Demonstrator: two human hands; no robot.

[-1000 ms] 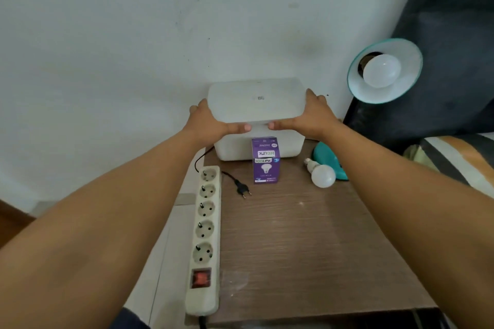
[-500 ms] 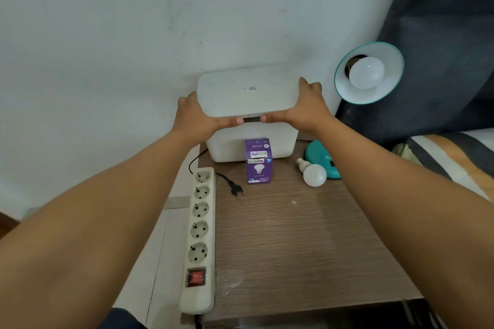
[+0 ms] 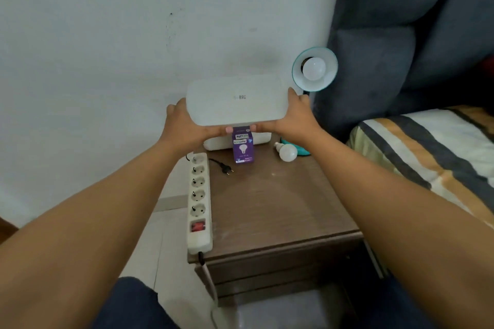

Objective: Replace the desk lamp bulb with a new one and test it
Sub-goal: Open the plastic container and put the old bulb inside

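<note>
Both hands hold a white plastic lid [image 3: 236, 100] tilted up above its white box [image 3: 213, 144] at the back of the wooden bedside table [image 3: 272, 203]. My left hand [image 3: 184, 125] grips the lid's left end, my right hand [image 3: 296, 117] its right end. A purple bulb carton [image 3: 242, 149] stands upright in front of the box. A loose white bulb [image 3: 286, 152] lies to its right, beside the teal lamp base [image 3: 302, 151]. The teal lamp shade [image 3: 315, 69] faces me with a white bulb [image 3: 314, 69] screwed in. The lamp's black plug [image 3: 226, 169] lies unplugged on the table.
A white power strip [image 3: 199, 201] with a red switch runs along the table's left edge. A white wall stands behind. A grey headboard [image 3: 401, 35] and a striped mattress [image 3: 427, 152] are on the right. Tiled floor shows at lower left.
The lid has risen and tilted further off the box, still in both hands. The view has pulled back, showing more of the table front.
</note>
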